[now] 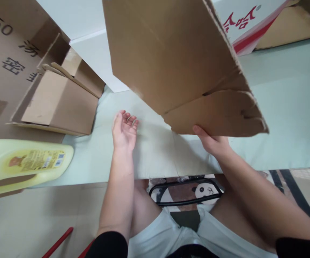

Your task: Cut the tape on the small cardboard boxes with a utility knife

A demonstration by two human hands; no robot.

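A brown piece of cardboard (pixel 171 53) with torn, uneven edges and a crease stands tilted above the table. Gripping its lower edge is my right hand (pixel 215 143), the thumb on the near face and the fingers hidden behind. My left hand (pixel 125 130) is raised over the table to the left of the cardboard, apart from it. Its palm is turned up, the fingers loosely curled with nothing in them.
A pale green cloth covers the table (pixel 284 107). At left are open cardboard boxes (pixel 63 104) and a yellow jug-shaped bottle (pixel 31 161) with a handle. White boxes (pixel 96 53) stand behind, one with red lettering (pixel 251 28). A red bar (pixel 58 242) shows below.
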